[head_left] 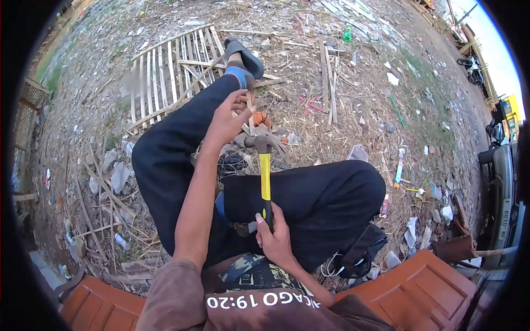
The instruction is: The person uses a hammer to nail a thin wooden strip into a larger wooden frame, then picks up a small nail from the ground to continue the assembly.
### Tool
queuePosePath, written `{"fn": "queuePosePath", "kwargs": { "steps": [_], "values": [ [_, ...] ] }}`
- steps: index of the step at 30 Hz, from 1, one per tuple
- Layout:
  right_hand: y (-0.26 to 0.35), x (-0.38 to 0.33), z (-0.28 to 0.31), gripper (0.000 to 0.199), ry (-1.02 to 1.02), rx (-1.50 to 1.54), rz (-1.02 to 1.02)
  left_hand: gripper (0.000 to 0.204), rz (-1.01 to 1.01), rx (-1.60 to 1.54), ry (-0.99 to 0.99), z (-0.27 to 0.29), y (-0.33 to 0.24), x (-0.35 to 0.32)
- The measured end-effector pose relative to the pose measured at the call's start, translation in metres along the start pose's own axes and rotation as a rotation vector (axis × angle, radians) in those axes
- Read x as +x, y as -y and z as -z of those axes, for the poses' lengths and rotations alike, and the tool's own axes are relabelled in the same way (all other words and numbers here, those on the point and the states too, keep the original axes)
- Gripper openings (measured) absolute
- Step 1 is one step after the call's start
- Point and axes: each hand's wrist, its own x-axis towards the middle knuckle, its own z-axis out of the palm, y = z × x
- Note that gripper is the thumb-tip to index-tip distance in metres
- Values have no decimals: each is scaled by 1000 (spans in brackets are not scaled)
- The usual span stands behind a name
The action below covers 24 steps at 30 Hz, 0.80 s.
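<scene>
My right hand (274, 237) is closed around the black grip of a claw hammer (265, 176) with a yellow handle. The hammer's metal head points away from me, above the ground between my legs. My left hand (226, 118) pinches a short, thin wooden strip (250, 113), which stands roughly upright just beyond the hammer head. Close behind the strip lies an orange, brick-like lump (260, 118). The strip's lower end sits near the hammer head; whether they touch I cannot tell.
A slatted wooden frame (160, 83) lies past my left leg, partly under my sandalled foot (244, 58). Loose wooden strips (329, 83) and litter cover the dirt. A green bottle (347, 33) lies farther off. Brown panelled wood (411, 289) is behind me; a vehicle (502, 198) stands at right.
</scene>
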Motion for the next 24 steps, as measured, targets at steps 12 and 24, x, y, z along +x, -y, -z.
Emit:
{"fn": "queuePosePath", "kwargs": {
  "steps": [12,24],
  "values": [
    [8,-45,18,48,-61,229,13,34,-388,-319,-98,48,-128,-26],
    [-15,-30,31,37,-152,343,19,27,-190,-238,-108,42,-66,-12]
  ]
}}
